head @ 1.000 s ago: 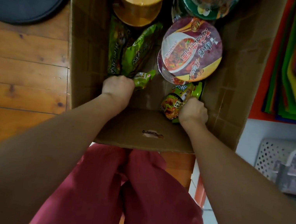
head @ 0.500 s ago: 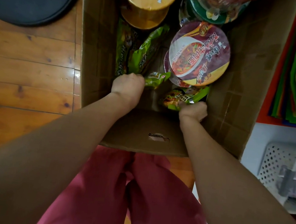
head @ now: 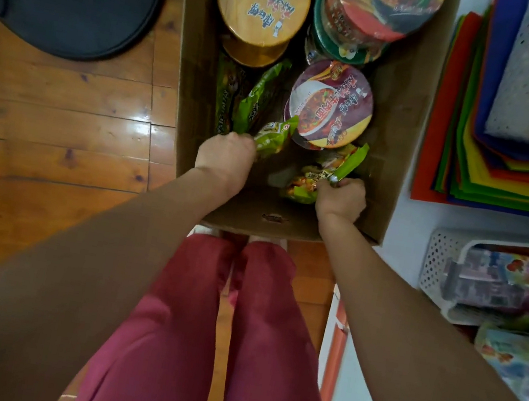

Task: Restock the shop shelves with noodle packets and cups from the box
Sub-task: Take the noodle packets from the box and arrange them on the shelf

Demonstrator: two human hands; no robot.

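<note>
Reaching into the box (head: 398,124), the left hand (head: 224,157) clenches its fingers on a green packet (head: 275,136). The fingers of the right hand (head: 342,201) grasp a second green packet (head: 307,186).

Dim warm light, white glare on the wooden floor (head: 140,121), shadow inside the box (head: 404,118), blurred stretched right edge.

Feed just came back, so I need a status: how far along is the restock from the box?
Done: no stocked shelf is in view, so nothing can be confirmed. In hand: the left hand grips the left green packet, the right hand the right green packet, both inside the box. Left: the orange-lid cup, purple-lid cup, red cup and standing packets sit in the box.
</note>
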